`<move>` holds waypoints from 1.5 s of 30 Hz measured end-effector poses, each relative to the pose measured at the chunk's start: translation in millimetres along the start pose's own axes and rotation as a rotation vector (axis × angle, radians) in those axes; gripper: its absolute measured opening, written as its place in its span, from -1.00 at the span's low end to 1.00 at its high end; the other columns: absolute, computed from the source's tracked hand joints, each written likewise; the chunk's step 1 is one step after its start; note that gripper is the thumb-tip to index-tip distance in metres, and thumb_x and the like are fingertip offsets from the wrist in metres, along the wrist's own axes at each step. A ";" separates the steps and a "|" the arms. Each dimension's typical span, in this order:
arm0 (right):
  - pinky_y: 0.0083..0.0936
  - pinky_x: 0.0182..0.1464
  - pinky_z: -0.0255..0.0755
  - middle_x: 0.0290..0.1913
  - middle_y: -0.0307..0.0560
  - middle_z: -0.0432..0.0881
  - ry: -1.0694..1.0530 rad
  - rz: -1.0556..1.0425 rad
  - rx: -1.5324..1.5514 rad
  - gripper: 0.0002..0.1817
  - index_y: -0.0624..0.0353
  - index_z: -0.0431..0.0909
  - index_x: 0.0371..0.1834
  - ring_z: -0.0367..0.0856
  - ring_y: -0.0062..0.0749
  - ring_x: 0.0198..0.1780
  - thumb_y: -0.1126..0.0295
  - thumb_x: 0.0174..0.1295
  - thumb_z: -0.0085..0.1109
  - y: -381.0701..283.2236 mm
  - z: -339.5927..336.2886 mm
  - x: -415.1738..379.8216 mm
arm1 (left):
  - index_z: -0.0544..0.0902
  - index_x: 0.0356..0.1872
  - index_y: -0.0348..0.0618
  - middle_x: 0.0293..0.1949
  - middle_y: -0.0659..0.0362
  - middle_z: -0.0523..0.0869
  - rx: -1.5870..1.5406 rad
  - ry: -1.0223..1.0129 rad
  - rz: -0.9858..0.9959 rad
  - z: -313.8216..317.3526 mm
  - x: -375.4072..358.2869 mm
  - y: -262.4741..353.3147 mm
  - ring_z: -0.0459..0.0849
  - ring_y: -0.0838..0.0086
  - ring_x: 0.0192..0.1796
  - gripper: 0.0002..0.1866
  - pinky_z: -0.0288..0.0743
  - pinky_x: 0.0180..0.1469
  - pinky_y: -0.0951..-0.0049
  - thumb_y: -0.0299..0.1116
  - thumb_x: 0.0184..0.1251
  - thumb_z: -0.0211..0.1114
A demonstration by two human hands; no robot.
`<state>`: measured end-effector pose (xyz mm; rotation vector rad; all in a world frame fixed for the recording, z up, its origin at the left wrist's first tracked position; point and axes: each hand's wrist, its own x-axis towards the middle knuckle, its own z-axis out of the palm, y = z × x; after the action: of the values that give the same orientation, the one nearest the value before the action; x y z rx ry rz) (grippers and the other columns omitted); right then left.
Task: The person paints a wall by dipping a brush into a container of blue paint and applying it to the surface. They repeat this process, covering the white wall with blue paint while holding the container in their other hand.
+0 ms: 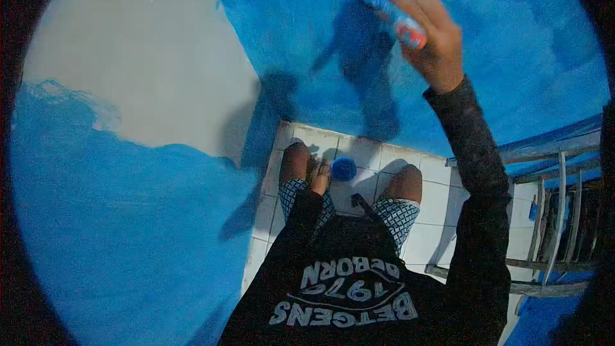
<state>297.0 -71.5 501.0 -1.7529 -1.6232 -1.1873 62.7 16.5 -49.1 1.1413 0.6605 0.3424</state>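
My right hand (pixel 435 35) is raised in front of the blue-painted wall (pixel 500 83), its fingers closed around a paintbrush (pixel 410 33). The handle is pale with a red end, and the blue tip points up and left, overlapping the wall in this view. Low between my knees, my left hand (pixel 320 178) rests by my left leg with its fingers stretched out. Just right of it, a small round container of blue paint (pixel 344 168) stands on the white tiled floor (pixel 359 147).
On the left, another wall carries blue paint (pixel 128 218) below and an unpainted pale area (pixel 160 57) above. The walls meet at a corner ahead of my knees. A wooden rack (pixel 557 218) of slats stands at the right. Shadows fall across both walls.
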 end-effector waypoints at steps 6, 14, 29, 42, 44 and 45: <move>-0.29 -0.25 0.58 -0.16 0.00 0.73 0.408 -0.151 -0.210 -0.73 0.18 0.72 -0.07 0.69 -0.21 -0.22 0.36 0.19 0.46 0.6 -45.0 69.2 | 0.59 0.28 -0.19 0.26 0.04 0.60 0.016 0.036 -0.020 7.6 -8.4 25.7 0.59 0.31 0.19 -0.42 0.52 0.15 0.31 0.06 0.47 0.21; -0.24 -0.10 0.64 -0.07 -0.03 0.73 0.050 0.052 0.222 -0.36 0.00 0.64 0.16 0.70 -0.01 -0.03 0.47 -0.15 0.45 -30.8 -50.9 -22.2 | 0.65 0.14 -0.20 0.13 0.05 0.67 -0.058 -0.019 0.062 0.4 5.1 3.9 0.63 0.24 0.14 -0.60 0.52 0.13 0.30 -0.13 0.50 0.18; -0.13 -0.22 0.57 -0.08 -0.09 0.66 -0.324 0.296 0.193 -0.44 0.06 0.57 0.22 0.65 -0.02 -0.05 0.35 0.06 0.37 -33.9 80.9 -212.1 | 0.66 0.16 -0.05 0.20 0.21 0.62 0.366 -0.083 0.242 -1.2 -9.1 27.8 0.54 0.32 0.28 -0.52 0.44 0.26 0.18 0.10 0.51 0.19; -0.40 -0.13 0.57 -0.11 -0.15 0.79 0.220 -0.055 -0.189 -0.76 0.17 0.74 -0.13 0.72 -0.27 -0.22 0.53 0.11 0.48 22.6 -84.5 17.4 | 0.67 0.09 -0.18 -0.06 0.10 0.71 0.158 -0.017 0.101 4.3 0.4 16.9 0.63 0.37 -0.09 -0.57 0.51 -0.08 0.31 -0.06 0.54 0.05; -0.44 -0.16 0.56 -0.12 -0.14 0.79 0.235 -0.077 -0.285 -0.78 0.19 0.74 -0.14 0.71 -0.31 -0.24 0.53 0.14 0.47 18.6 -97.1 17.8 | 0.67 0.11 -0.17 -0.08 0.13 0.70 0.166 -0.028 0.104 7.9 -5.0 34.5 0.61 0.40 -0.11 -0.55 0.49 -0.09 0.32 -0.03 0.53 0.08; -0.47 -0.20 0.56 -0.12 -0.13 0.79 0.249 -0.101 -0.378 -0.80 0.20 0.73 -0.14 0.71 -0.35 -0.26 0.52 0.17 0.45 15.2 -102.5 13.5 | 0.66 0.14 -0.16 -0.10 0.16 0.70 0.172 -0.038 0.106 8.6 -8.1 37.2 0.58 0.43 -0.13 -0.53 0.47 -0.10 0.33 0.00 0.51 0.12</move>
<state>282.3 -150.2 568.3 -1.6646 -1.4209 -1.7781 64.8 20.3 -10.3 1.3470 0.6063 0.3584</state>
